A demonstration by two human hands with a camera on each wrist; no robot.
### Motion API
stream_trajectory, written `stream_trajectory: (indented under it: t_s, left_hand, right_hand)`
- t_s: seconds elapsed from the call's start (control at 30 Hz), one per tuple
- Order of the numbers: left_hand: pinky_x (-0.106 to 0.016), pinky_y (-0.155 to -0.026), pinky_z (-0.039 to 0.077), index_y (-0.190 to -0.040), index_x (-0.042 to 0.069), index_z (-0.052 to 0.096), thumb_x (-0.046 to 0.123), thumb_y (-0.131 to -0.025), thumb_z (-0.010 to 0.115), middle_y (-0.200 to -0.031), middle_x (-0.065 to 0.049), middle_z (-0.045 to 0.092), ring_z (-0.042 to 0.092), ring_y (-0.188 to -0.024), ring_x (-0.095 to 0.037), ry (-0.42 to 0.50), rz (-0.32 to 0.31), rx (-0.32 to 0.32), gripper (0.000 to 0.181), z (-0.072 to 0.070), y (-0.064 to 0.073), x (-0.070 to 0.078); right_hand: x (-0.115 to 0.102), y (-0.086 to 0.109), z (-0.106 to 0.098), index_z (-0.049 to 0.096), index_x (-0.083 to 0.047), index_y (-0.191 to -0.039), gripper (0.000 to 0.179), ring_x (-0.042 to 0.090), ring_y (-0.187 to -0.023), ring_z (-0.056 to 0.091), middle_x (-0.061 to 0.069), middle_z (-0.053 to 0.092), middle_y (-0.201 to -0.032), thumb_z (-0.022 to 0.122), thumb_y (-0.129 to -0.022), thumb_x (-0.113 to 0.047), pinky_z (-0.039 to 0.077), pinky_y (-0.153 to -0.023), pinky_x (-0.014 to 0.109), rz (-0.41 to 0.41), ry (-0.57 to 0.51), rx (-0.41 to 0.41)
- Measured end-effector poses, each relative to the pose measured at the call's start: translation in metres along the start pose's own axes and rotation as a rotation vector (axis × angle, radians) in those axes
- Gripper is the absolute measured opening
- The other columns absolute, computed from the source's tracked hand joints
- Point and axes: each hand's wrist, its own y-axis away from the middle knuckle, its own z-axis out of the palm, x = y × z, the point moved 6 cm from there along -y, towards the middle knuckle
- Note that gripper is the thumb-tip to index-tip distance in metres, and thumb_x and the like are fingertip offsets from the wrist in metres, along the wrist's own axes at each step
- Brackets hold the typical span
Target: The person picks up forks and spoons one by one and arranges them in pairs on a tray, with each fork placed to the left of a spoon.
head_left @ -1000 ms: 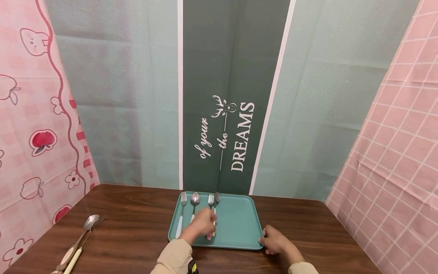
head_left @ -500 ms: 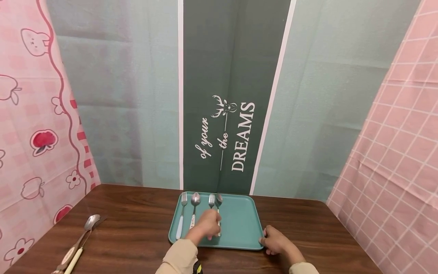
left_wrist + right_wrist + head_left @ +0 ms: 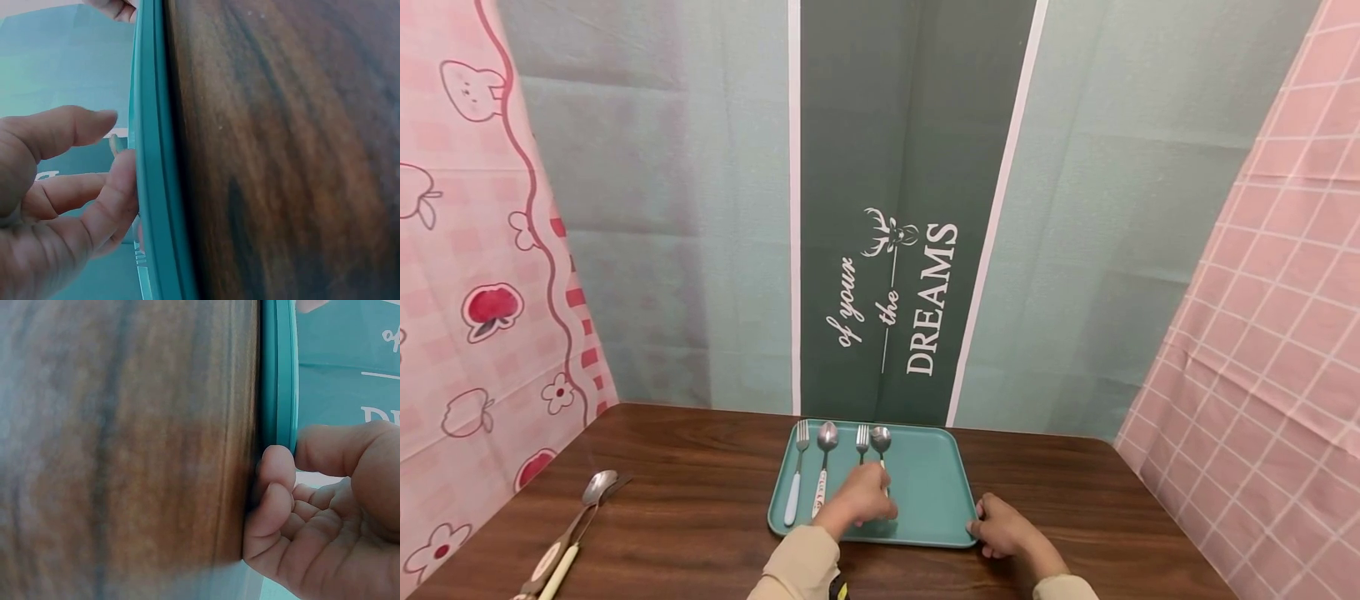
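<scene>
A teal tray (image 3: 925, 500) lies on the wooden table, bearing a fork with a pale blue handle (image 3: 792, 497), a spoon with a patterned handle (image 3: 819, 492), another fork (image 3: 862, 438) and another spoon (image 3: 881, 439). My left hand (image 3: 862, 497) is over the handles of the right-hand fork and spoon, hiding most of them. In the left wrist view, a handle's end (image 3: 114, 144) shows between thumb and bent fingers, the thumb standing apart from it. At the tray's near right corner my right hand (image 3: 1000, 525) pinches the rim, thumb above and fingers below.
On the table's left side lie another spoon (image 3: 597, 486) with a brown handle and a utensil with a pale yellow handle (image 3: 560, 573), side by side. Hanging cloths (image 3: 1075, 250) close off the back and both sides of the table (image 3: 700, 500).
The right-hand spoon has shifted slightly right, away from the fork beside it, and its bowl has turned to face up. My left hand has moved right. The right hand stays at the corner.
</scene>
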Motion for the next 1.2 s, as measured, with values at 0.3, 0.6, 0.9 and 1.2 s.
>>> stream_trajectory:
  t_s: [0.3,0.6,0.9,1.2]
  left_hand:
    - [-0.023,-0.042,0.022,-0.052,0.016,0.029,-0.005,-0.054,0.074,-0.050,0.007,0.022,0.023,-0.046,-0.009,-0.079,-0.017,-0.008,0.050,0.0032,0.0025,0.0027]
    - [-0.023,-0.044,0.025,-0.050,0.014,0.032,0.000,-0.052,0.079,-0.052,0.006,0.025,0.024,-0.051,-0.011,-0.189,-0.008,-0.002,0.049,0.0044,0.0006,0.0046]
    - [-0.024,-0.045,0.027,-0.051,0.012,0.036,0.001,-0.052,0.080,-0.054,0.004,0.030,0.026,-0.052,-0.011,-0.239,-0.011,-0.018,0.046,0.0064,0.0000,0.0052]
    - [-0.026,-0.046,0.032,-0.056,0.008,0.044,0.003,-0.054,0.080,-0.058,0.001,0.036,0.032,-0.054,-0.013,-0.243,-0.041,-0.027,0.037,0.0094,-0.0013,0.0029]
  right_hand:
    - [-0.0018,0.0018,0.0004,0.040,-0.002,-0.084,0.017,0.015,-0.048,0.047,0.011,0.047,-0.065,0.056,-0.088,0.000,0.040,-0.046,0.025,-0.016,-0.005,0.009]
    - [-0.0015,0.0010,0.0000,0.040,-0.001,-0.084,0.016,0.015,-0.048,0.047,0.011,0.047,-0.066,0.056,-0.088,0.000,0.039,-0.046,0.025,-0.025,-0.004,0.005]
    - [-0.0020,0.0018,-0.0007,0.041,-0.001,-0.084,0.016,0.015,-0.048,0.047,0.011,0.047,-0.066,0.056,-0.088,0.000,0.040,-0.046,0.025,-0.020,-0.006,0.007]
    - [-0.0006,0.0008,-0.0004,0.041,-0.001,-0.084,0.016,0.015,-0.049,0.048,0.011,0.047,-0.066,0.056,-0.088,0.000,0.040,-0.046,0.025,-0.018,-0.003,0.001]
